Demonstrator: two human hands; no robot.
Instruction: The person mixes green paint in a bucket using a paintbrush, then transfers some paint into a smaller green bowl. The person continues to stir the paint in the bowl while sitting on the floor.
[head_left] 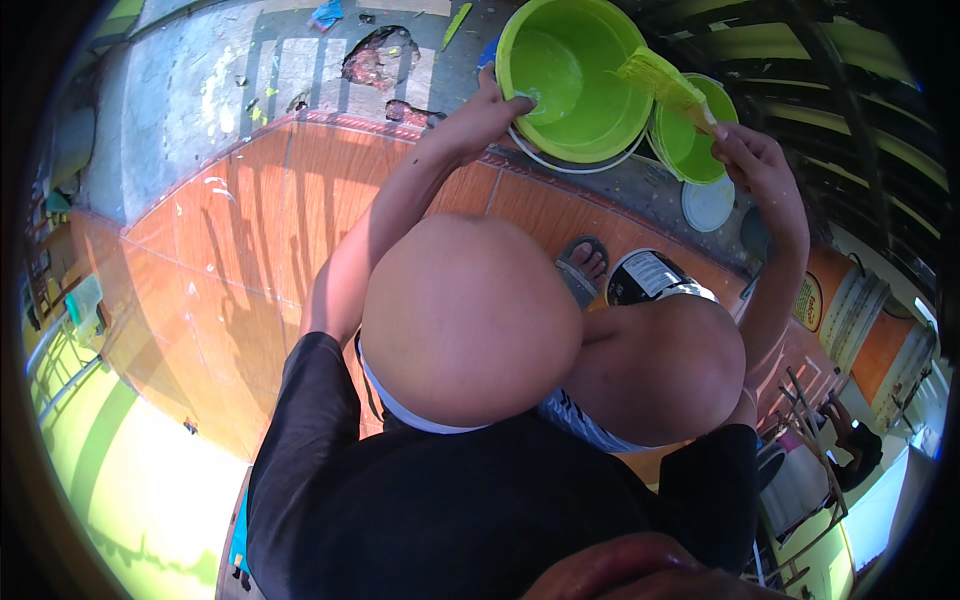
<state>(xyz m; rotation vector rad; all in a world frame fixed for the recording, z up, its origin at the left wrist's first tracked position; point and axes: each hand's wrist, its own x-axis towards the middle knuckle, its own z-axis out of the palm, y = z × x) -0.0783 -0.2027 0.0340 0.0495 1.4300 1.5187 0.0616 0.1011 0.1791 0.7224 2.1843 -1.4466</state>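
Observation:
My left hand [490,115] grips the near left rim of a large lime-green tub [610,125], thumb inside and fingers behind the edge. Wet paint of the same green shows in the tub's bottom. My right hand [752,158] is closed round the handle of a paintbrush [662,82], whose bristles are thick with yellow-green paint. The brush head lies over the tub's right rim; whether it touches the rim I cannot tell. Below the brush stands a smaller bucket [692,155], green with paint inside.
A white round lid [708,205] lies beside the smaller bucket. Near my sandalled foot [582,268] stands a black-and-white paint can [650,275]. Orange tiles [250,200] meet rough concrete [180,110] with a broken hole [380,58]. Dark metal bars rise at the right; stacked buckets [845,300] stand below them.

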